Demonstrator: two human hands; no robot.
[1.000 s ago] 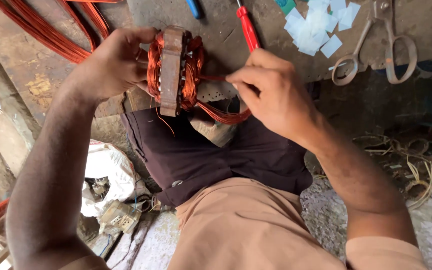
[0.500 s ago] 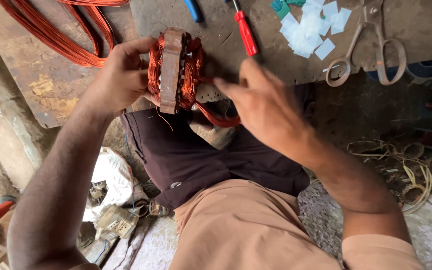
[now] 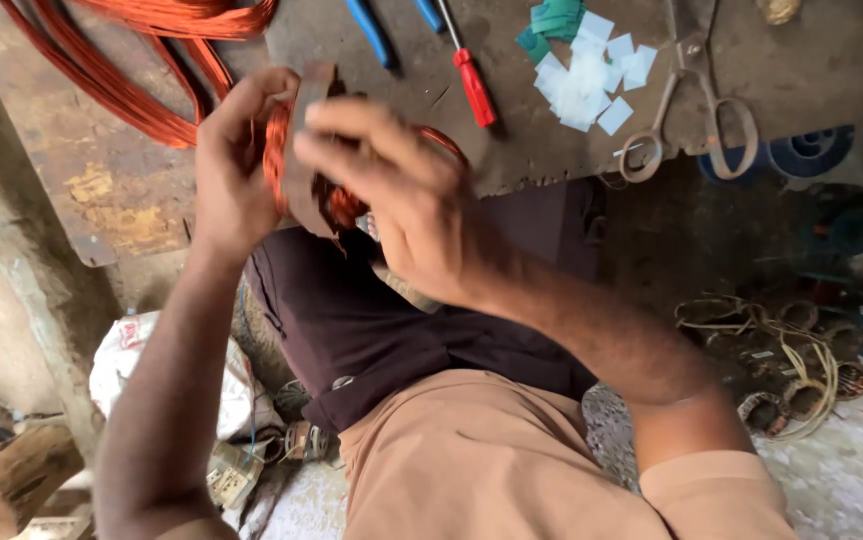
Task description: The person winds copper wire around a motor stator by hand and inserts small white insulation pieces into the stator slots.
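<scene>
Stator core: I see it off the worktop's near edge, copper windings around it.
Left hand: fingers closed, gripping it.
Right hand: fingers curled over its front (grip unclear).

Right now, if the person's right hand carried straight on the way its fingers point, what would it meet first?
The right hand points up and left, and its fingers already lie across the copper-wound motor core that the left hand holds. So the core comes first; beyond it, probably the left hand's fingers, though depth is unclear.

Hands: two; scissors: one; screwdriver: one.
</scene>
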